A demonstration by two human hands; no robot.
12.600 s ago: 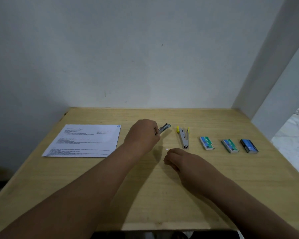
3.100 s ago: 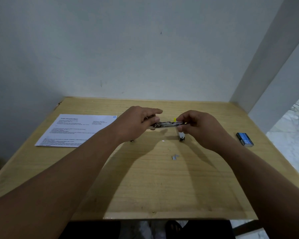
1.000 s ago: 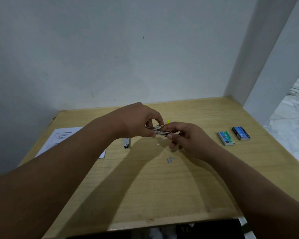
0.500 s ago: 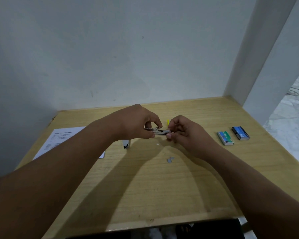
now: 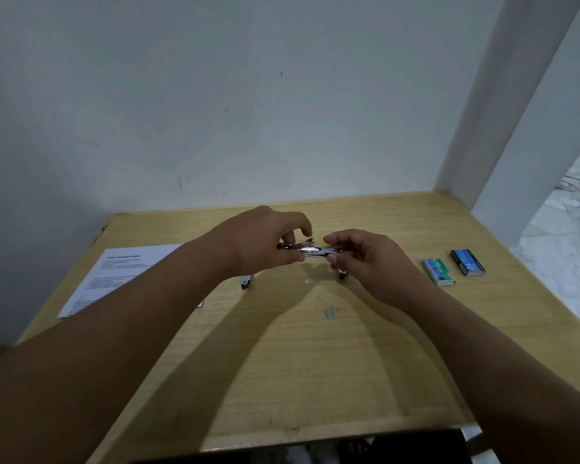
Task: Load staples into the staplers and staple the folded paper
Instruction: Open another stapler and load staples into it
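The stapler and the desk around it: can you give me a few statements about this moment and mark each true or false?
1. Both hands, left hand and right hand, hold the stapler above the table. True.
2. The printed sheet lies on the right. False: it lies on the left.
3. Two staple boxes lie to the right. True.
4. The sheet is being stapled. False: it lies apart from the stapler.

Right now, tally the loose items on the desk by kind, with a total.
Silver metal staplers: 2, one held, one mostly hidden behind the right hand
Small cardboard staple boxes: 3
Printed white paper sheet: 1
Loose staple strip: 1
Total: 7
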